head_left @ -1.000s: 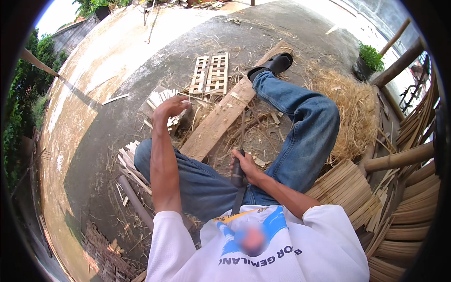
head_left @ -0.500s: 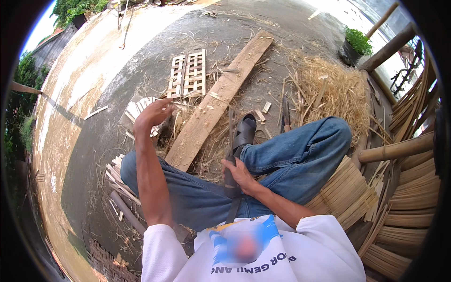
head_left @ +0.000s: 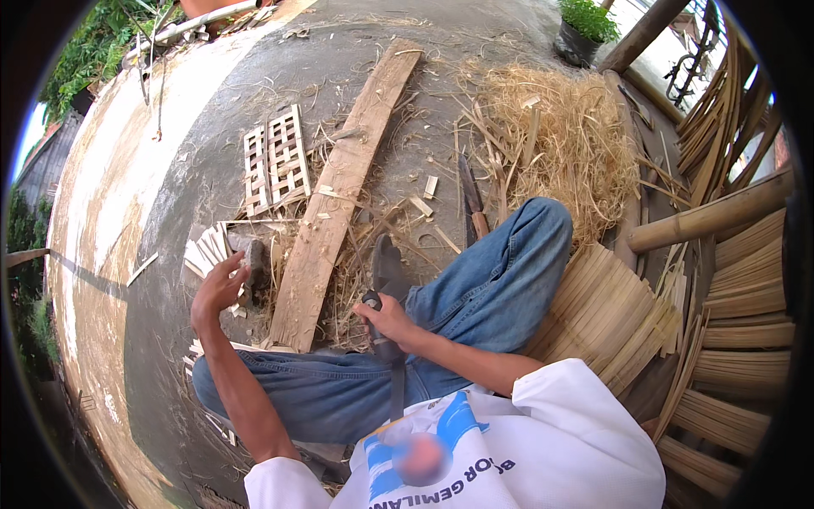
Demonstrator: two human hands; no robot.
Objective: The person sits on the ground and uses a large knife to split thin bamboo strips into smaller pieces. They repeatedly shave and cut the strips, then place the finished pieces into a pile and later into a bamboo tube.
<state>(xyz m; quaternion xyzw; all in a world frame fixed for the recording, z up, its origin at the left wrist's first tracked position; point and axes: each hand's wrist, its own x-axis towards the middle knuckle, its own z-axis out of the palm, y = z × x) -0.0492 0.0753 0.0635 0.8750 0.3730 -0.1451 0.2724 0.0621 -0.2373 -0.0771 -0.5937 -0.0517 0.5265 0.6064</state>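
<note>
My left hand (head_left: 222, 287) is stretched out at the left, fingers loosely extended with nothing visible in them. It is beside a fanned bundle of pale bamboo slats (head_left: 206, 249) and a grey stone-like block (head_left: 257, 265). Between my legs, my right hand (head_left: 392, 322) is wrapped round a long tool with a thick black handle (head_left: 386, 348). From that handle a narrow, flat dark strip (head_left: 397, 392), which looks like a blade, runs toward my shirt. A long wooden plank (head_left: 335, 199) covered in shavings lies in front of me.
Left of the plank lies a woven bamboo lattice (head_left: 276, 161). A knife with a brown handle (head_left: 476, 216) rests on the ground beyond my right knee. Curly shavings (head_left: 564, 144) are heaped at the right, near flat bamboo strips (head_left: 585, 314) and a bamboo pole (head_left: 708, 210).
The view has shifted, so the ground things sit further left. My left hand has come down from near the lattice to the slats. The black-handled tool now points differently in my right hand.
</note>
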